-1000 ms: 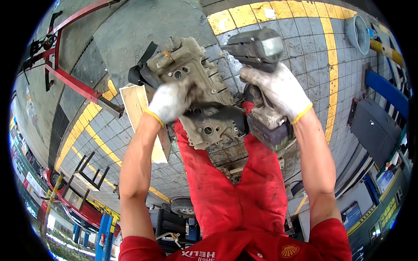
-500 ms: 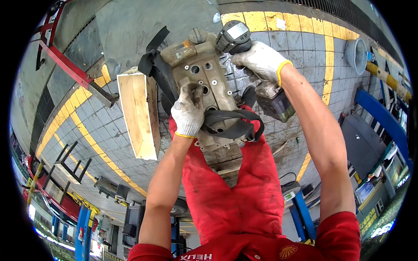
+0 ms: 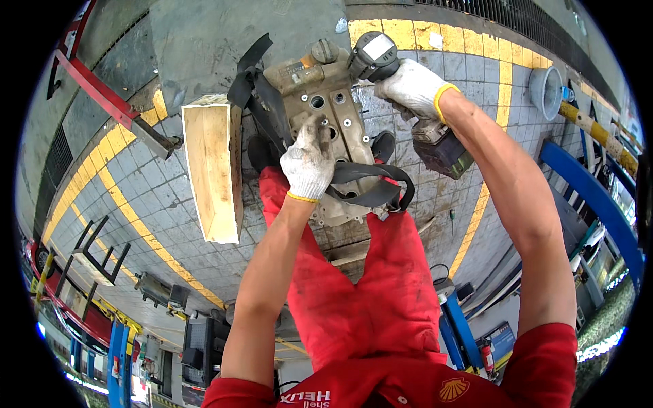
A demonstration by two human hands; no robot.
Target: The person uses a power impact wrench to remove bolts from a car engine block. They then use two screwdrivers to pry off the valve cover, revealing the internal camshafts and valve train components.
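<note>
A tan engine valve cover (image 3: 350, 146) lies between my feet, with round holes and small bolt heads along it. My left hand (image 3: 309, 162), in a soiled white glove, rests over its left side. The fingers are curled together beside a middle hole; whatever they may hold is hidden. In my gloved right hand (image 3: 411, 88) is a cordless power driver (image 3: 374, 56), held by its grip at the cover's upper right. Its round dark rear end faces up, and its battery (image 3: 442, 151) hangs below. Black straps (image 3: 262, 102) loop over the cover's left side and lower end.
An open wooden box (image 3: 209, 170) stands left of the engine part. Farther left are a red metal frame (image 3: 95, 85) and a small upturned stool (image 3: 95, 262). A grey bucket (image 3: 544, 94) and a blue beam (image 3: 592, 197) are at the right. Yellow lines cross the tiled floor.
The whole scene has shifted slightly right and up around the engine part as the view moved. My left fingers look more bunched beside the hole. The right hand still holds the driver.
</note>
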